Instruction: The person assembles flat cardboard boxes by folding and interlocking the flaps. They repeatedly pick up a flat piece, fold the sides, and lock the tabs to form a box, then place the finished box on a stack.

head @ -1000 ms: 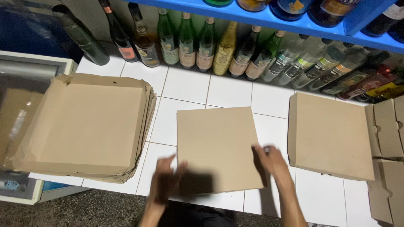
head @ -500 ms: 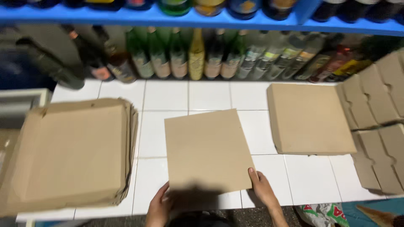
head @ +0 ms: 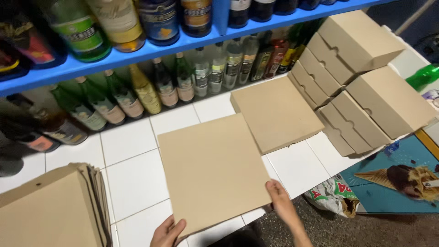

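A closed flat brown cardboard box [head: 212, 169] lies on the white tiled counter [head: 132, 169] in front of me. My left hand [head: 168, 233] grips its near left corner, thumb on top. My right hand [head: 280, 201] holds its near right corner. Just beyond it to the right rests another closed flat box [head: 276, 112].
A stack of unfolded cardboard blanks [head: 50, 210] sits at the near left. Several folded boxes [head: 361, 68] lean in rows at the right. Glass bottles [head: 183, 82] line the wall under a blue shelf [head: 151, 50] holding more bottles. A crumpled bag [head: 336, 194] lies on the floor.
The view has swung to the right and closer. The box between my hands has turned slightly and shifted toward the other closed box. Both hands remain on its near corners.
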